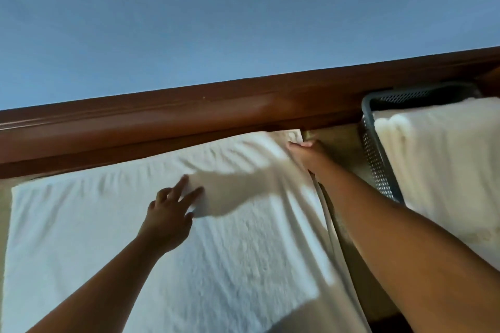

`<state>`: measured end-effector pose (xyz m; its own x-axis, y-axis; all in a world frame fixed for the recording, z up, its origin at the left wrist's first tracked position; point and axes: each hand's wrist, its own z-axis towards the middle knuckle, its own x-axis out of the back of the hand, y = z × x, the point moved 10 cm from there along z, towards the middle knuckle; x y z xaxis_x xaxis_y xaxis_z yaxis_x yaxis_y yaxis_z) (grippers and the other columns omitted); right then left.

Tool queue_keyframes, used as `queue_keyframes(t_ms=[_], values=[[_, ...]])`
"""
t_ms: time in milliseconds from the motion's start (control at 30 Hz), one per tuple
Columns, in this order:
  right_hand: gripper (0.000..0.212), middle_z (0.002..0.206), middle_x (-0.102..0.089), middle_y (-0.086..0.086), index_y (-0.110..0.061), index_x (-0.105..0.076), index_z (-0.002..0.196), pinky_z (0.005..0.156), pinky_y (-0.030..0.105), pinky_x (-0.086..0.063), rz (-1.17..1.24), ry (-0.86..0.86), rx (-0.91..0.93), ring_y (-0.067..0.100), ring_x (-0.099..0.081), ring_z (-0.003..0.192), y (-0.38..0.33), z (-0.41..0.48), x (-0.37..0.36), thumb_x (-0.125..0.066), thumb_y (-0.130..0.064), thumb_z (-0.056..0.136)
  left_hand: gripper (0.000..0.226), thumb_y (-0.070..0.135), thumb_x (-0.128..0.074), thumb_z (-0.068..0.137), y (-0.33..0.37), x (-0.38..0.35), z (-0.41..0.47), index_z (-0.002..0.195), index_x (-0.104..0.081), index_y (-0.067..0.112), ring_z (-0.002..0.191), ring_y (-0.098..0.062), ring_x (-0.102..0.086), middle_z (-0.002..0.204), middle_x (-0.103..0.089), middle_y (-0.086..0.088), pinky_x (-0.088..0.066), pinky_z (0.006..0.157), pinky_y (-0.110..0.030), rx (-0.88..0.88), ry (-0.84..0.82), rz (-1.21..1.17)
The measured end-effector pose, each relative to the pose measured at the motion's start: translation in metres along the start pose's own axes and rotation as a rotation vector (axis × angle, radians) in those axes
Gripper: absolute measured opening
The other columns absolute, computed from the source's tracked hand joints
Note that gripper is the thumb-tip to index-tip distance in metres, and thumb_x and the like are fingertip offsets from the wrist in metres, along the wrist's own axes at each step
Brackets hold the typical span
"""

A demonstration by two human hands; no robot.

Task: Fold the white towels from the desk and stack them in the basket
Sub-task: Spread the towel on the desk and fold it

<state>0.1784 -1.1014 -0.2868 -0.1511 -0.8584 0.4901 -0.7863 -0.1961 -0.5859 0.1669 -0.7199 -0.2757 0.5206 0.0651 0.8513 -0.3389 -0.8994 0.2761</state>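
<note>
Under the left hand (167,213), fingers spread flat to pin it for smoothing, lies the white towel (216,251) on the desk (338,138); right hand (305,155) probably pinches its far corner, blurred, with the basket (376,159) just right of it holding folded towels (438,159).

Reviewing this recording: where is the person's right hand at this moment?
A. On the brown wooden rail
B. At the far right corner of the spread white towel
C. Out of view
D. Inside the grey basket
B: the right hand holds the far right corner of the spread white terry towel, short of the grey perforated plastic basket, while the left hand lies flat on the towel's middle.
</note>
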Motion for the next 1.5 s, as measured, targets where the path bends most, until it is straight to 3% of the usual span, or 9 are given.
queue_keyframes(t_ms=[233, 333, 467, 633, 733, 900, 1133, 1267, 1500], values=[[0.038, 0.102, -0.066, 0.01, -0.005, -0.061, 0.107, 0.073, 0.037, -0.06, -0.5, -0.027, -0.059, 0.025, -0.066, 0.089, -0.036, 0.031, -0.005, -0.083, -0.02, 0.079, 0.063, 0.051, -0.035, 0.089, -0.01, -0.002, 0.004, 0.151, -0.036, 0.044, 0.128, -0.042, -0.035, 0.166, -0.019, -0.002, -0.045, 0.095, -0.058, -0.061, 0.092, 0.026], [0.04, 0.085, -0.062, 0.005, -0.009, -0.061, 0.11, 0.058, 0.031, -0.053, -0.555, 0.06, -0.058, 0.021, -0.062, 0.075, -0.029, 0.031, 0.001, -0.079, -0.028, 0.079, 0.063, 0.047, -0.038, 0.087, -0.003, 0.0, 0.006, 0.15, -0.039, 0.041, 0.128, -0.043, -0.035, 0.163, -0.026, -0.006, -0.045, 0.095, -0.06, -0.033, 0.098, 0.007], [0.046, 0.108, -0.066, 0.013, -0.003, -0.059, 0.12, 0.07, 0.029, -0.047, -0.68, 0.014, 0.005, 0.027, -0.065, 0.095, -0.03, 0.037, -0.003, -0.071, -0.035, 0.089, 0.066, 0.032, -0.057, 0.085, 0.01, 0.003, 0.012, 0.15, -0.042, 0.039, 0.128, -0.044, -0.035, 0.156, -0.031, -0.015, -0.045, 0.095, -0.062, -0.009, 0.119, -0.006], [0.03, 0.077, -0.055, 0.008, -0.015, -0.05, 0.074, 0.07, 0.032, -0.041, -0.551, 0.179, 0.215, 0.033, -0.063, 0.087, -0.041, 0.049, 0.025, -0.065, -0.036, 0.091, 0.076, 0.024, -0.07, 0.084, 0.027, 0.004, 0.019, 0.152, -0.038, 0.037, 0.125, -0.042, -0.041, 0.153, -0.027, -0.018, -0.049, 0.094, -0.058, -0.017, 0.1, 0.091], [0.027, 0.096, -0.066, 0.016, -0.011, -0.062, 0.094, 0.079, 0.036, -0.046, -0.405, 0.223, 0.241, 0.038, -0.063, 0.096, -0.028, 0.042, 0.024, -0.062, -0.037, 0.094, 0.074, 0.03, -0.064, 0.09, 0.031, 0.005, 0.017, 0.155, -0.029, 0.038, 0.131, -0.04, -0.037, 0.159, -0.016, -0.016, -0.046, 0.101, -0.054, 0.021, 0.077, 0.121], [0.053, 0.105, -0.062, 0.008, -0.01, -0.055, 0.123, 0.075, 0.029, -0.042, -0.267, 0.115, 0.125, 0.024, -0.059, 0.091, 0.022, 0.001, 0.024, -0.076, -0.042, 0.085, 0.075, 0.028, -0.063, 0.091, 0.052, -0.012, -0.009, 0.156, -0.027, 0.035, 0.138, -0.041, -0.034, 0.165, -0.009, -0.015, -0.045, 0.102, -0.052, -0.019, 0.011, 0.112], [0.044, 0.102, -0.068, 0.01, -0.012, -0.06, 0.104, 0.065, 0.029, -0.047, -0.299, 0.019, 0.107, 0.018, -0.063, 0.084, 0.15, -0.099, 0.033, -0.083, -0.039, 0.078, 0.067, 0.033, -0.055, 0.095, 0.104, -0.065, -0.086, 0.156, -0.027, 0.04, 0.142, -0.036, -0.031, 0.168, -0.002, -0.009, -0.044, 0.102, -0.047, -0.068, -0.092, 0.051], [0.062, 0.119, -0.063, 0.005, -0.01, -0.065, 0.117, 0.085, 0.034, -0.052, -0.395, -0.039, 0.066, 0.024, -0.064, 0.104, 0.221, -0.145, 0.032, -0.074, -0.058, 0.079, 0.066, 0.038, -0.048, 0.099, 0.12, -0.097, -0.132, 0.157, -0.017, 0.043, 0.148, -0.029, -0.02, 0.168, 0.01, -0.002, -0.038, 0.11, -0.043, -0.027, -0.146, 0.068], [0.034, 0.07, -0.056, -0.001, -0.014, -0.056, 0.07, 0.054, 0.027, -0.037, -0.405, 0.043, 0.07, 0.023, -0.059, 0.076, 0.275, -0.188, 0.055, -0.074, -0.038, 0.088, 0.065, 0.038, -0.047, 0.1, 0.136, -0.131, -0.191, 0.157, -0.015, 0.045, 0.147, -0.025, -0.021, 0.168, 0.01, 0.003, -0.035, 0.113, -0.041, 0.034, -0.146, 0.07]])
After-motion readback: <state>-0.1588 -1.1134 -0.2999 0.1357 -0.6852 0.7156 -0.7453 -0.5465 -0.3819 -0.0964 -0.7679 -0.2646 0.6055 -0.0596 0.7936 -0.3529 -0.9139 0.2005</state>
